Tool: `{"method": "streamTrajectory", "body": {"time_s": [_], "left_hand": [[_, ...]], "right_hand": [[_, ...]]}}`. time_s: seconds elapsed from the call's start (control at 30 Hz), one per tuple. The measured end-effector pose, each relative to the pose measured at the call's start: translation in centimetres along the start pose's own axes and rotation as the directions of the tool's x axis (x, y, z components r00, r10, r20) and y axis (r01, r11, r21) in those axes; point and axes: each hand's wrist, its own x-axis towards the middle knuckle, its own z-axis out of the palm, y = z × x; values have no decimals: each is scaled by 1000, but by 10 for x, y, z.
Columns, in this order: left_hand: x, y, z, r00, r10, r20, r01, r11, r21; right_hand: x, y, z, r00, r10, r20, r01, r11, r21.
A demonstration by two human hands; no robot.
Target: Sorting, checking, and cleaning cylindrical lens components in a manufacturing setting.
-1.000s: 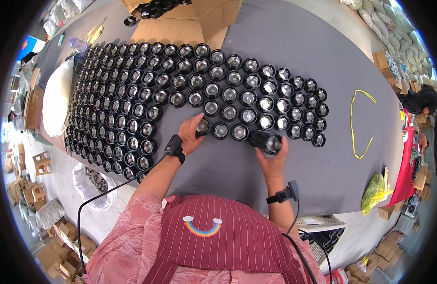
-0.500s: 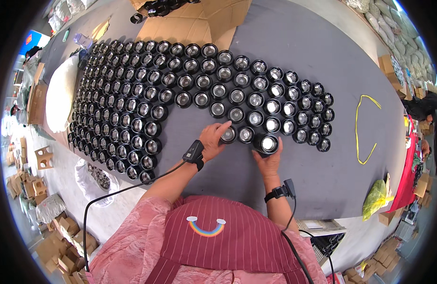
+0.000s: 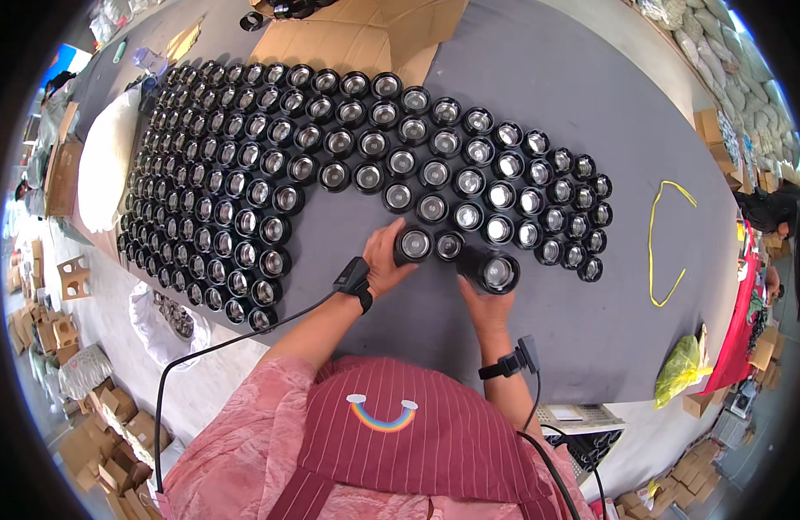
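Black cylinders (image 3: pixel 371 142) with silvery centres stand in close rows across the grey table (image 3: pixel 582 334), running from its left edge to well past its middle, as our two hands meet the pieces on the side toward the near edge. Our left hand (image 3: pixel 389 264) curves its fingers and thumb around the left side of one held cylinder (image 3: pixel 413 246), spread about as wide as the piece. Our right hand (image 3: pixel 487 299) has hold of a tilted cylinder (image 3: pixel 497 272); the thumb shows at its left, but the other fingers are mostly hidden, and we cannot tell how far they wrap. Between the two sits a middle cylinder (image 3: pixel 449 245). With so little room, we judge that a knock from the tilted piece could topple that neighbour or push the rows askew, while a slack right grip could drop it. We count two hands, two wristbands (image 3: pixel 504 364), two cylinders in hand, one between them, one yellow strip (image 3: pixel 650 243) toward the right edge and one yellow-green bag (image 3: pixel 680 364) at the near right corner. Cylinders overall likely exceed a hundred; toward the left edge they crowd too small to count exactly.
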Motion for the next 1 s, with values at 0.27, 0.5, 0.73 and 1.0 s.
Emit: {"method": "streamTrajectory", "body": {"time_s": [0.27, 0.5, 0.73, 1.0], "left_hand": [[1, -6, 3, 998, 31, -46, -28, 998, 56], [11, 46, -53, 999, 9, -39, -14, 993, -117], [50, 120, -42, 971, 227, 71, -195, 932, -307], [44, 108, -21, 967, 201, 153, -178, 972, -154]], "right_hand": [[22, 7, 45, 979, -189, 75, 198, 970, -139], [21, 10, 43, 972, -228, 56, 234, 964, -125], [22, 44, 56, 974, -212, 80, 222, 963, -154], [14, 17, 46, 995, -54, 84, 73, 967, -243]]}}
